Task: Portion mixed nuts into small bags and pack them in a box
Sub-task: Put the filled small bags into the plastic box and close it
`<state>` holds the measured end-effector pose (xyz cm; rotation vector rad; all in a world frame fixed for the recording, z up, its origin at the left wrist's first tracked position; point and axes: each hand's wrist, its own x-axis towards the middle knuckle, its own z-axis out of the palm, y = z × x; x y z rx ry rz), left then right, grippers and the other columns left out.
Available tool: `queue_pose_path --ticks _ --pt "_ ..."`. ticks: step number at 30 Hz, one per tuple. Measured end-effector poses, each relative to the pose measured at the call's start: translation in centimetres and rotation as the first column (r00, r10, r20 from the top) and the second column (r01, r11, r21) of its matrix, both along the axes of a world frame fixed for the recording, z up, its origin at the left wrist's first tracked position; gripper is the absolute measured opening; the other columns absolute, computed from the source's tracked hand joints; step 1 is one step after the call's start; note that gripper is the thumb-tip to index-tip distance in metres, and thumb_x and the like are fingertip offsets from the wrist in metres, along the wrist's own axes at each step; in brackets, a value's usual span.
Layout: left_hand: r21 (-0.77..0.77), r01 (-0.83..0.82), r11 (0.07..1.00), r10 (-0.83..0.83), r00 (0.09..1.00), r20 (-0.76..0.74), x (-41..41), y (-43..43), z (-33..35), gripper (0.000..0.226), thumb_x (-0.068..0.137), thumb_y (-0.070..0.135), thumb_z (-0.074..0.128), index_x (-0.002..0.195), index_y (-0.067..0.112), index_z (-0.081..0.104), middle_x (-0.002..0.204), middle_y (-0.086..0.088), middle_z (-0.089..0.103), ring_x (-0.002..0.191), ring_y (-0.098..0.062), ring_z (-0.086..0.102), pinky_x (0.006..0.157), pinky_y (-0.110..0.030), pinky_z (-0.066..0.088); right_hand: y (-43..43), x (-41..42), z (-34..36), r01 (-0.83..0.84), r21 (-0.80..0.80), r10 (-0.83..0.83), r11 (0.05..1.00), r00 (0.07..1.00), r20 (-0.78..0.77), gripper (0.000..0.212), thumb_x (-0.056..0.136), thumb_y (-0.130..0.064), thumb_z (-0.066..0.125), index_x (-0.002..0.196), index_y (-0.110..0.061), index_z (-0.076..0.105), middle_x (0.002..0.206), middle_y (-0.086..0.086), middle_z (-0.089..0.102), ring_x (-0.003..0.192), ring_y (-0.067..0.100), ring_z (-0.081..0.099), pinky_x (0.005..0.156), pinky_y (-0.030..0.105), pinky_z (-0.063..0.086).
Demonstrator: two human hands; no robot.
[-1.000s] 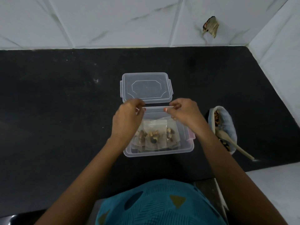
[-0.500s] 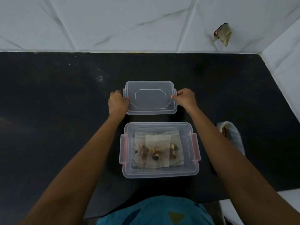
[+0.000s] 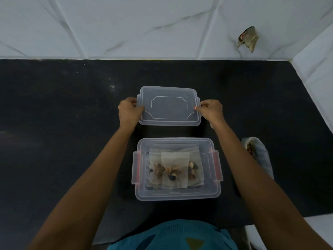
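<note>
A clear plastic box [image 3: 177,193] with red side clips stands open on the black counter, close to my body. Inside it lie three small bags of mixed nuts [image 3: 173,170], overlapping side by side. Just beyond the box lies its clear lid [image 3: 169,106], flat on the counter. My left hand [image 3: 129,110] grips the lid's left edge, thumb on top. My right hand [image 3: 210,110] grips the lid's right edge the same way.
A white bag of loose nuts [image 3: 259,156] lies at the right, partly hidden behind my right forearm. A white tiled wall runs along the back and right of the black counter [image 3: 63,114]. A torn scrap [image 3: 247,39] sticks to the back wall.
A second ago both hands were over the open box at the bags. They moved away to the lid behind it and took hold of its two side edges.
</note>
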<state>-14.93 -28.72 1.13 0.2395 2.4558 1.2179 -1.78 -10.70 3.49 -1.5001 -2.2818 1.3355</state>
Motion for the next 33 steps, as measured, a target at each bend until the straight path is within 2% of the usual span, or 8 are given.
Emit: queue_pose_path --ticks 5,10,14,16,19,25,29,33 --pt "0.133 -0.012 0.991 0.015 1.0 -0.02 1.7 -0.9 4.3 0.032 0.086 0.008 0.06 0.118 0.004 0.056 0.112 -0.009 0.06 0.094 -0.014 0.057 0.083 -0.026 0.048 -0.7 2.0 3.9 0.013 0.03 -0.01 0.999 0.997 -0.083 0.03 0.086 -0.013 0.062 0.115 -0.006 0.059 0.116 0.009 0.059 0.088 0.01 0.05 0.076 0.022 0.043" --pt "0.161 -0.008 0.987 0.016 0.999 -0.046 4.4 -3.3 7.6 0.029 0.086 0.011 0.061 0.115 0.007 0.056 0.099 -0.001 0.057 0.083 -0.009 0.054 0.069 -0.017 0.044 -2.8 5.4 7.4 0.004 0.026 -0.001 1.0 0.993 -0.12 0.021 0.086 -0.013 0.061 0.105 -0.005 0.062 0.104 0.009 0.061 0.081 0.011 0.053 0.056 0.015 0.041" --pt "0.155 0.011 0.988 -0.003 0.999 -0.053 7.3 -6.2 8.5 0.028 0.085 0.016 0.063 0.113 0.013 0.056 0.093 0.005 0.057 0.076 -0.001 0.053 0.063 -0.012 0.04 -5.2 8.9 8.6 -0.008 -0.01 0.006 1.0 0.993 -0.121 0.013 0.085 -0.01 0.061 0.096 -0.003 0.063 0.101 0.016 0.063 0.094 0.025 0.061 0.061 0.017 0.043" --pt "0.127 0.034 0.991 -0.026 0.998 -0.064 9.0 -7.7 8.3 0.025 0.085 0.017 0.063 0.109 0.017 0.056 0.088 0.01 0.057 0.076 0.001 0.053 0.06 -0.013 0.039 -6.3 10.5 8.3 -0.015 -0.019 0.013 1.0 0.994 -0.107 0.003 0.085 -0.011 0.061 0.087 -0.01 0.063 0.093 0.012 0.063 0.085 0.021 0.06 0.063 0.017 0.043" --pt "0.089 0.074 0.993 -0.068 0.995 -0.067 11.5 -9.8 7.3 0.027 0.085 0.018 0.064 0.11 0.016 0.056 0.084 0.014 0.055 0.075 0.003 0.053 0.058 -0.012 0.039 -7.8 12.8 7.3 -0.032 -0.029 0.03 0.999 0.996 -0.087 0.008 0.085 -0.013 0.062 0.086 -0.019 0.056 0.081 -0.003 0.057 0.073 0.008 0.053 0.06 0.015 0.041" --pt "0.008 0.091 0.996 -0.09 0.994 -0.053 13.9 -11.8 4.8 0.034 0.084 0.015 0.064 0.116 0.011 0.056 0.1 0.001 0.058 0.076 0.0 0.052 0.059 -0.01 0.037 -10.0 15.6 4.5 -0.016 -0.014 0.015 1.0 0.998 -0.054 0.017 0.084 -0.016 0.063 0.1 -0.018 0.057 0.08 -0.009 0.054 0.072 0.002 0.05 0.057 0.014 0.038" --pt "0.005 0.108 0.994 -0.107 0.992 -0.06 14.5 -12.3 3.8 0.037 0.084 0.015 0.064 0.119 0.009 0.054 0.114 -0.005 0.058 0.091 -0.007 0.053 0.063 -0.008 0.038 -10.6 15.9 3.6 -0.013 0.066 0.015 0.998 0.999 -0.038 0.027 0.084 -0.018 0.064 0.11 -0.012 0.059 0.09 -0.004 0.058 0.075 0.004 0.052 0.062 0.014 0.04" --pt "0.009 0.12 0.993 -0.118 0.989 -0.093 14.5 -12.3 3.4 0.037 0.083 0.017 0.065 0.118 0.01 0.055 0.121 -0.01 0.055 0.095 -0.01 0.055 0.075 -0.018 0.043 -10.6 16.0 3.3 0.016 0.076 -0.012 0.997 0.999 -0.053 0.028 0.084 -0.017 0.063 0.111 -0.011 0.058 0.1 0.002 0.059 0.083 0.009 0.054 0.065 0.018 0.042"
